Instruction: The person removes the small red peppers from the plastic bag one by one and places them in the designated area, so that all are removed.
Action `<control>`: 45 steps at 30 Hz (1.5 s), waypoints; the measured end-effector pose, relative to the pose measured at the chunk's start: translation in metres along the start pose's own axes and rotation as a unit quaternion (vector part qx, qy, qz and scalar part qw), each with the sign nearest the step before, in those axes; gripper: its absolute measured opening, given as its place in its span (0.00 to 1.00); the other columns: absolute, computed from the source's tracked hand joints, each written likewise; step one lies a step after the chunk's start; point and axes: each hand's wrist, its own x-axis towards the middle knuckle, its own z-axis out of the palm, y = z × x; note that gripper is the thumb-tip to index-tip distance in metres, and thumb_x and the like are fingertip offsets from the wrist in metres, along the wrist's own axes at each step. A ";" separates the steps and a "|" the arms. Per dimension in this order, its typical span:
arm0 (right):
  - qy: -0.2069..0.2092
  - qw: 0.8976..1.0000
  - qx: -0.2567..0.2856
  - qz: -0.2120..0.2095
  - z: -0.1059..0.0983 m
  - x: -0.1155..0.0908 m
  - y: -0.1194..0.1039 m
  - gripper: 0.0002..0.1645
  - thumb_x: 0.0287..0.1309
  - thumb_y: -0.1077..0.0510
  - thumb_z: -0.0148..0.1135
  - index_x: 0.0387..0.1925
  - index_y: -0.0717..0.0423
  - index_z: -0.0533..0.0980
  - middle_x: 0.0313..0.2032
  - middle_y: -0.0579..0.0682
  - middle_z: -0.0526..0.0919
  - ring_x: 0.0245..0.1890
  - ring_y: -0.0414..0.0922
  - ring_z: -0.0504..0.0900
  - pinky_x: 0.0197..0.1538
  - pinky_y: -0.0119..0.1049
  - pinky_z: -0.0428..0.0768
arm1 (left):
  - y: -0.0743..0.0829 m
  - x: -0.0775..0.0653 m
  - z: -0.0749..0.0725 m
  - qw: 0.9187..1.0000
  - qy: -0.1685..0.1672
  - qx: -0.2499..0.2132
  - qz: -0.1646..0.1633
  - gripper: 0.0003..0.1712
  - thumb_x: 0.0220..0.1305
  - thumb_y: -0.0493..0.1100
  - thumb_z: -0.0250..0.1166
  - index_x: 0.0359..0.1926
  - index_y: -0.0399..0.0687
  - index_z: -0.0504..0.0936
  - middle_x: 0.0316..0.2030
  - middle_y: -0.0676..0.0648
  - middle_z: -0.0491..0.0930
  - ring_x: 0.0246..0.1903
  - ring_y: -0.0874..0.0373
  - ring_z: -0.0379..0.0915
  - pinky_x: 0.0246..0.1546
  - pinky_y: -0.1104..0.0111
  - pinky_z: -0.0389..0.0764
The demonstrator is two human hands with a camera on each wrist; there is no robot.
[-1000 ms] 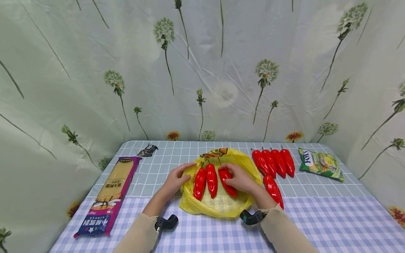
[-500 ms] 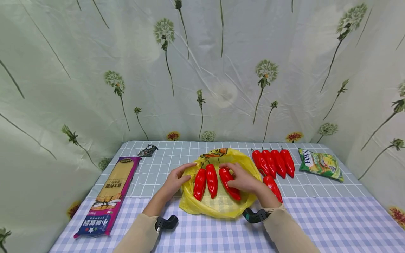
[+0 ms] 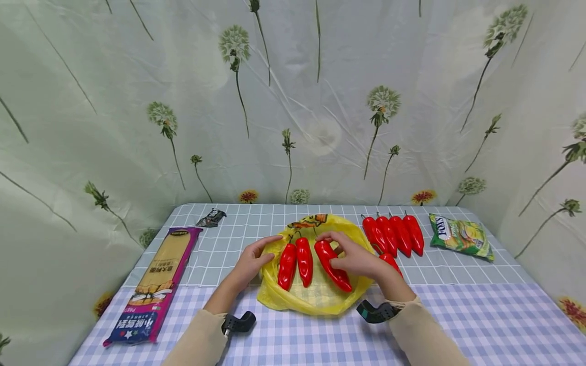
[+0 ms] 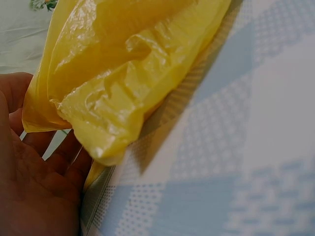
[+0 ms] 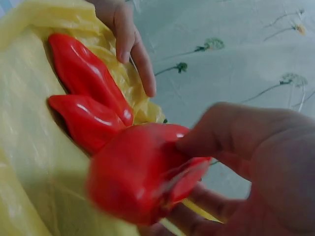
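- Head view, with the bag's middle as the clock's centre: the right hand [image 3: 354, 257] is pinching a glossy red, long tapering pepper [image 3: 335, 275] between thumb and fingers, spread only to its width.
- That pepper is slanting inside the mouth of a crinkled yellow plastic bag [image 3: 302, 305], on the 3 o'clock side, tip pointing toward 5; whether it is touching the film below, I cannot tell.
- The left hand [image 3: 252, 258] is resting at the rim's 10 o'clock, fingers loosely parted; no firm pinch is showing. Steadying the rim outward there should be giving enough room.
- Two matching red peppers [image 3: 304, 262] are lying side by side at 9 o'clock inside; aligning the held one with them is probably saving space.
- Holding its thick middle is the safer choice, as smooth skin is likely to be slipping nearer the tip.
- The right forearm [image 3: 393, 281] is passing over the 3 o'clock side; lifting it slightly is sensible, avoiding dragging the film.
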 end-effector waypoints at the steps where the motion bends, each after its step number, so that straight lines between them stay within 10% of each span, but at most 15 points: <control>1: 0.008 1.000 0.002 -0.005 -0.001 -0.001 -0.001 0.35 0.53 0.65 0.65 0.61 0.39 0.70 0.61 0.52 0.71 0.53 0.53 0.74 0.39 0.39 0.88 | 0.000 0.000 0.000 1.000 0.000 -0.001 0.001 0.28 0.68 0.38 0.59 0.69 0.52 0.72 0.72 0.43 0.66 0.69 0.44 0.65 0.59 0.73 0.78; 18: 0.148 0.989 -0.026 -0.012 -0.022 -0.034 0.001 0.39 0.47 0.62 0.71 0.62 0.43 0.69 0.60 0.54 0.71 0.55 0.56 0.75 0.39 0.39 0.88 | 0.002 0.001 0.002 1.000 0.007 0.006 -0.004 0.28 0.69 0.36 0.57 0.69 0.53 0.73 0.72 0.44 0.67 0.70 0.45 0.65 0.63 0.67 0.77; 45: 0.128 0.989 -0.072 0.003 -0.077 -0.056 0.021 0.36 0.57 0.58 0.69 0.66 0.48 0.66 0.66 0.63 0.68 0.56 0.65 0.77 0.38 0.44 0.89 | 0.002 -0.001 -0.001 1.000 0.004 0.003 -0.001 0.28 0.69 0.37 0.57 0.69 0.51 0.72 0.73 0.43 0.66 0.70 0.45 0.64 0.60 0.72 0.77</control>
